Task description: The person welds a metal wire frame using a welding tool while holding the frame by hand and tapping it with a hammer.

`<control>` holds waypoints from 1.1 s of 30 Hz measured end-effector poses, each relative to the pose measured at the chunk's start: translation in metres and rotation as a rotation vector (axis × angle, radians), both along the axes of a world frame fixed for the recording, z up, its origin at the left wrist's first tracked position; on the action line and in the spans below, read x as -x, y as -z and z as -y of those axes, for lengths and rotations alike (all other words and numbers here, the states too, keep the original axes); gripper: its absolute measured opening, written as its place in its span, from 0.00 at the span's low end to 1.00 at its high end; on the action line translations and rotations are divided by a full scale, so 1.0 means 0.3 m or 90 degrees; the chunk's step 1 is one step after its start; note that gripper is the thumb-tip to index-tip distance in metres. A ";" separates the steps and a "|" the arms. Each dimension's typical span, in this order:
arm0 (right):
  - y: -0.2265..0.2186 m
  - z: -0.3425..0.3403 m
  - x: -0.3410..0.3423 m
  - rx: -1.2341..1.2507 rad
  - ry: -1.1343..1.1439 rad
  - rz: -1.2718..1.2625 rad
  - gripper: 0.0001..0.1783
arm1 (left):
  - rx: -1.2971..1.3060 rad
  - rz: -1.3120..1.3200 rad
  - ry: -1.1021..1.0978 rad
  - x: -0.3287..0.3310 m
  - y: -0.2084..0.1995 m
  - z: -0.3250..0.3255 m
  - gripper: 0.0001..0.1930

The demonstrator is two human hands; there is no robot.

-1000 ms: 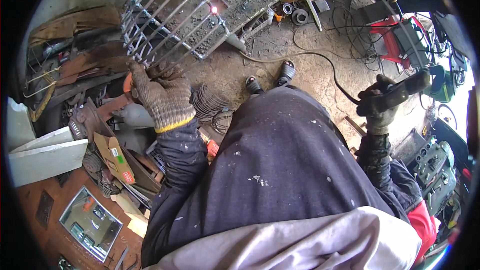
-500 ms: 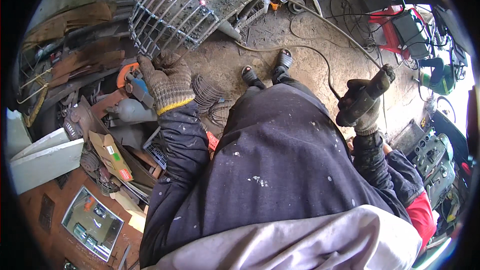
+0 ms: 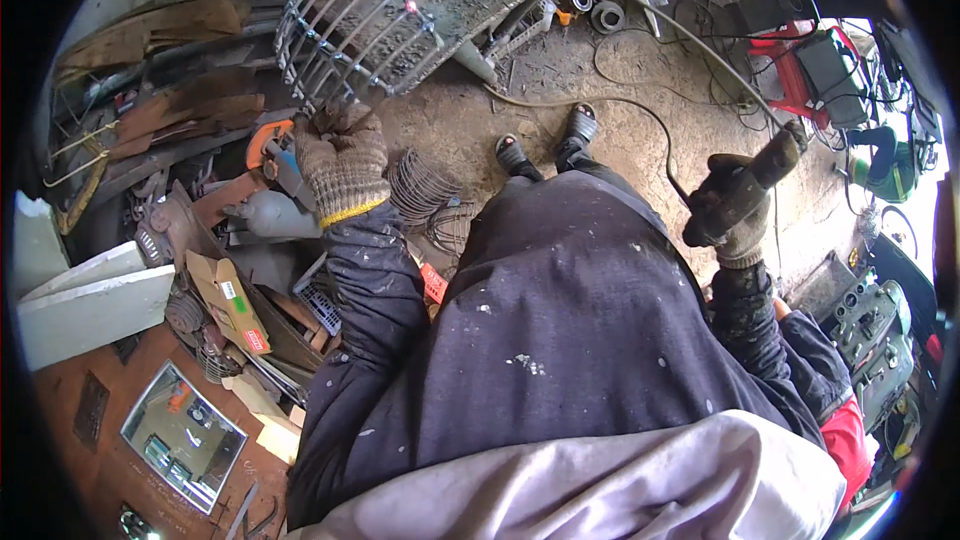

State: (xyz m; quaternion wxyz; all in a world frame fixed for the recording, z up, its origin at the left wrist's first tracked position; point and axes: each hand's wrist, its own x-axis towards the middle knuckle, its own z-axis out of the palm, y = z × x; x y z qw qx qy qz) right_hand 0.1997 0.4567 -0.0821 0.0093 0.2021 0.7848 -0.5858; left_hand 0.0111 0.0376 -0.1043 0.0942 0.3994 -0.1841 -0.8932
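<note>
A thick, soiled knit glove covers my left hand (image 3: 345,155). Its fingers are closed around the near end of a curved grille of welded metal rods (image 3: 335,45). One joint on the grille's right side glows red. At the right, my right hand (image 3: 735,205), in a dark, dirty glove, grips a dark cylindrical welding electrode holder (image 3: 776,158). From the holder's tip a long thin rod (image 3: 690,35) reaches toward the upper left, well apart from the glowing joint. A cable (image 3: 655,125) leaves the holder's rear and loops across the floor.
The grille is at a dirty worktable (image 3: 460,15). Beside my left arm lie a tool with an orange guard (image 3: 265,140), wire coils (image 3: 420,185), a grey cylinder (image 3: 275,215) and an open cardboard box (image 3: 225,295). A red stool (image 3: 785,75) stands far right; another person's red sleeve (image 3: 845,445) shows nearby.
The whole view has shifted slightly, so most things appear a little farther right. My left fingers look more folded over the grille's end. My right hand keeps its hold on the electrode holder.
</note>
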 end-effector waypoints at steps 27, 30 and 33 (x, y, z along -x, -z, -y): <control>0.070 -0.102 -0.022 0.059 0.086 -0.188 0.19 | -0.153 -0.384 0.230 -0.109 -0.377 0.002 0.12; 0.063 -0.097 -0.028 0.100 0.121 -0.187 0.19 | -0.146 -0.419 0.306 -0.106 -0.374 -0.001 0.13; 0.077 -0.097 -0.023 0.171 0.164 -0.219 0.19 | -0.105 -0.488 0.345 -0.115 -0.393 -0.018 0.16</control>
